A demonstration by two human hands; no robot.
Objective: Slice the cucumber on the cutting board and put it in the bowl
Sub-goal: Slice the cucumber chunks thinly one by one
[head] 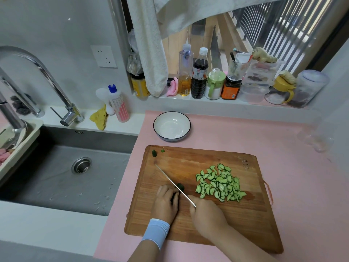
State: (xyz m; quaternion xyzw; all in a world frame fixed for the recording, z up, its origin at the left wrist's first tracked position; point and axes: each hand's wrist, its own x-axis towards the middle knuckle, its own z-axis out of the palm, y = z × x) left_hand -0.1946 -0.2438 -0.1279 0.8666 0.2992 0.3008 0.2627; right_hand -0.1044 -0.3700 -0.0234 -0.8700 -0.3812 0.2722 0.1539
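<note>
A wooden cutting board [207,220] lies on the pink counter. A pile of thin half-round cucumber slices [220,183] sits on its right middle. My left hand [166,202] curls over the last dark green cucumber piece [181,186], mostly hiding it. My right hand [206,216] grips a knife whose thin blade [170,181] runs up-left across the cucumber piece. Two small cucumber end bits [154,153] lie at the board's far left corner. A white bowl [157,127] with a dark rim stands empty beyond the board.
A steel sink [56,176] with a tall faucet [37,63] lies to the left. Bottles and jars [198,80] line the window ledge behind. A towel [149,53] hangs above the ledge. A dish soap bottle [119,104] stands by the sink.
</note>
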